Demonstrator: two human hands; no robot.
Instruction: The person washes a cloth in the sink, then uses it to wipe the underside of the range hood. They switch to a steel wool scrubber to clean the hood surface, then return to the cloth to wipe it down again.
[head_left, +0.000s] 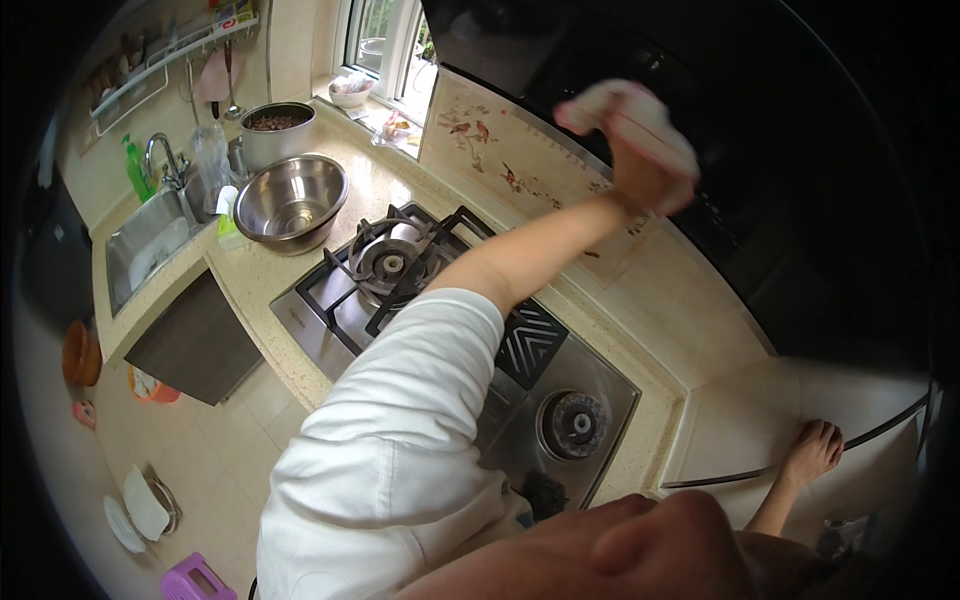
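Note:
My left hand (649, 176) is raised against the black range hood (720, 247). It holds a white cloth with pink edging (641, 112), which drapes over and hides most of the fingers. My right hand (814, 450), at the far right, has its fingers curled over the dark edge strip (874, 433) of a pale panel. Below my left arm lies the stainless-steel gas cooktop (517, 431). Its far burner (391, 262) carries black pan supports, while the near burner (579, 424) is bare. A dark scouring pad (544, 491) sits on the cooktop's near side.
On the stone counter (379, 176) stand a steel bowl (292, 199) and a pot with dark contents (277, 124). Left of them are a sink (154, 232), a faucet (169, 161) and a green pump bottle (136, 169). A purple stool (196, 577) is on the floor.

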